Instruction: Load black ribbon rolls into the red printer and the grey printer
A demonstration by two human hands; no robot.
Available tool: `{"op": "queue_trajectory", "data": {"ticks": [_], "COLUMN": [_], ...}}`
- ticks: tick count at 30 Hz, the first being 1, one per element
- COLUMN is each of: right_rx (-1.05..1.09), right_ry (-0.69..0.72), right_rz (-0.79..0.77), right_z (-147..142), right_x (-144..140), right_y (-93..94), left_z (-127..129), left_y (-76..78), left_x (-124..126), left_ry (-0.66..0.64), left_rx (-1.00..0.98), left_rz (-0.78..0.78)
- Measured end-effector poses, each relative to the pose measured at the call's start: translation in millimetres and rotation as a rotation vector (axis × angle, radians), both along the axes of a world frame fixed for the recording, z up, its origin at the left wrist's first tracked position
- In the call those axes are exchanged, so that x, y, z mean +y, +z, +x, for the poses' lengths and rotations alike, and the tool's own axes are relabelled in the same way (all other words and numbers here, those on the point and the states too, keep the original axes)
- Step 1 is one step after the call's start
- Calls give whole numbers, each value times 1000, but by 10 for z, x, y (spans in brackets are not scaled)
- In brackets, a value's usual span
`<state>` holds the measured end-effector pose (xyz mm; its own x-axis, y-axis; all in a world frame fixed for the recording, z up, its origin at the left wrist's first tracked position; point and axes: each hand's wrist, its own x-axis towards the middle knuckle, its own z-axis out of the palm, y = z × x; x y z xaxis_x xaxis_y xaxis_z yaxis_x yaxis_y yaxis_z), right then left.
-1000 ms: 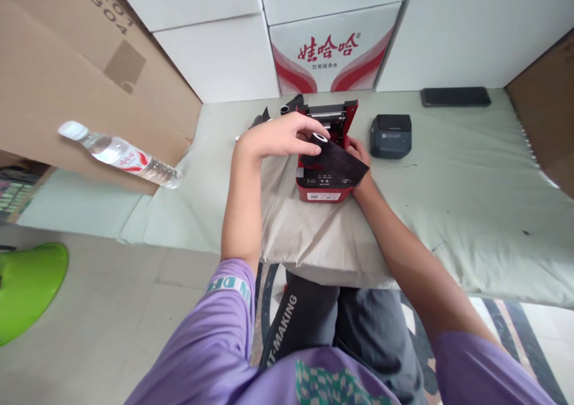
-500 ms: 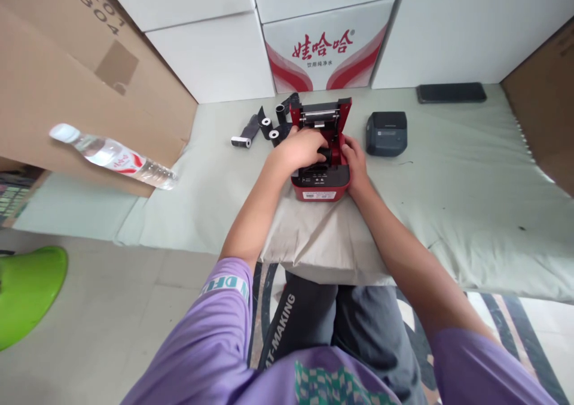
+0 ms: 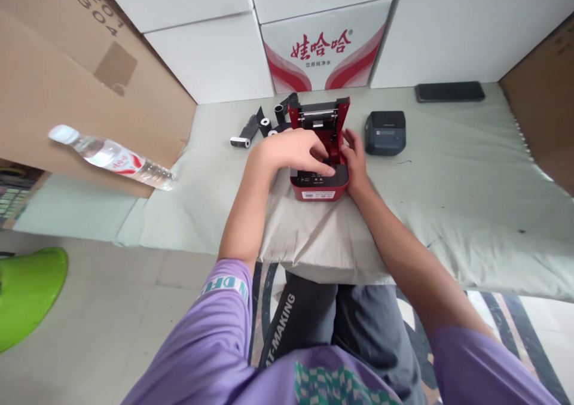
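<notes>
Head | left hand, right hand flank red printer, touching

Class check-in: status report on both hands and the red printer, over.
Left hand fingers down inside open red printer. Right hand braced on its right side. Lid up. Black rolls lie apart, left of it; nothing in the way.

Pale green padded surface carrying red printer, grey printer, black phone, black ribbon rolls.
</notes>
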<state>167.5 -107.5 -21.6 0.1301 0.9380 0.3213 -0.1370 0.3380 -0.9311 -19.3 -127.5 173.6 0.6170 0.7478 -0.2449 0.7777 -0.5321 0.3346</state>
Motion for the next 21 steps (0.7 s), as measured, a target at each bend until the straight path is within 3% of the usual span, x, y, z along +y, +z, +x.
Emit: {"op": "queue_trajectory", "data": {"ticks": [6, 15, 21], "right_rx": [-34, -104, -107], "right_ry": [62, 101, 123], "right_rz": [32, 50, 24], "right_z": [53, 100, 94], "right_x": [45, 2, -29], "right_y": [66, 236, 258], "left_z": [28, -38, -38], "left_y": [54, 227, 154], "left_x": [-111, -354, -350], "left_ry": [40, 27, 32], "left_rx": [60, -54, -110], "left_rz": [64, 180, 348]}}
